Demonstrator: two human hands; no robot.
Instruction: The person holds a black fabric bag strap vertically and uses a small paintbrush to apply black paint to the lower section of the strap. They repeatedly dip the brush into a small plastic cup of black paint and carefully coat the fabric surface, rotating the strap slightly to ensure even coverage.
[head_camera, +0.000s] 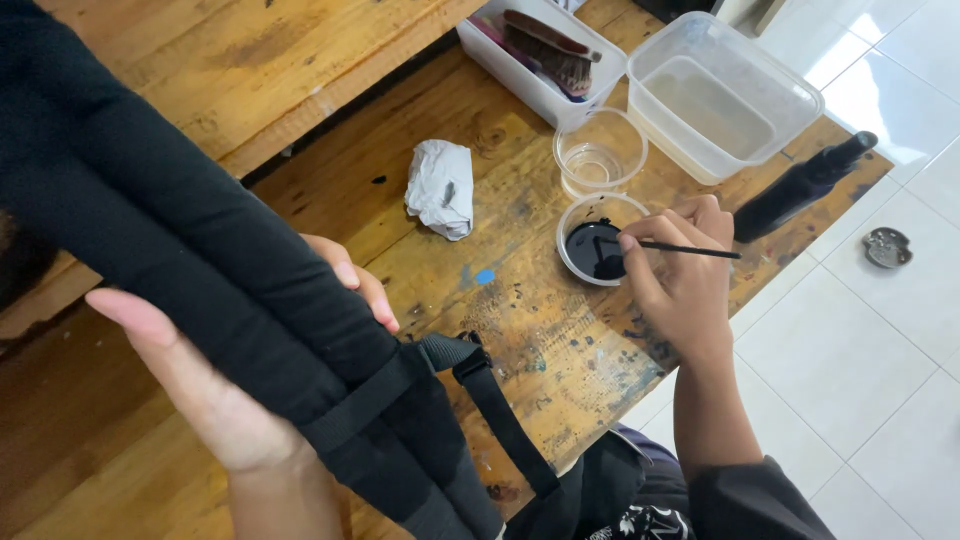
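Observation:
My left hand (215, 385) lies palm up under a padded black bag strap (190, 260), fingers curled around its far side, holding it above the wooden table (520, 330). A black webbing strap with a buckle (470, 365) hangs from its lower end. My right hand (680, 275) grips a thin black brush (690, 250), its tip dipped into a small clear cup of black paint (598, 245).
An empty clear cup (600, 152) stands behind the paint cup. Further back are a large clear tub holding water (720, 95) and a white tray of brushes (545, 55). A crumpled white paper (442, 187) lies mid-table. A black bottle (800, 185) rests at the right edge, tiled floor beyond.

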